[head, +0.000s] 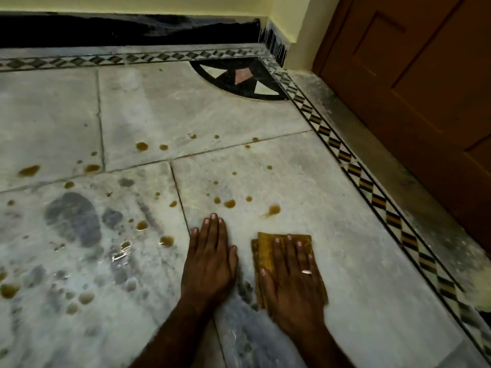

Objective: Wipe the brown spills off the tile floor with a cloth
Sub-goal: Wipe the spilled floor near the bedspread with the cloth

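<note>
Tile floor [265,120]: large pale grey marble-like slabs, mottled, thin dark joints, surface dull with dusty streaks. A patterned border strip [372,193] of black, white and yellowish diamonds is seen along the far and right edges. Wooden door [414,83], brown, panelled, is set at the right beyond the border. A quarter-circle inlay [239,78], black with white and pink wedges, is laid in the corner.

Wet grey patches [71,216], one foot-shaped, are spread over the left slab. Brown spills [229,203]: many small rounded glossy drops and a few larger blotches, scattered across the middle and left of the floor, the nearest ones just ahead of both hands.

Cloth [268,251]: mustard-brown, folded flat into a rough rectangle, laid on the slab at lower centre-right. It is pressed down under the right hand [289,277], palm flat, fingers spread; a ring is seen on one finger. Left hand [210,261] is laid flat on bare tile just beside the cloth, fingers held together.
</note>
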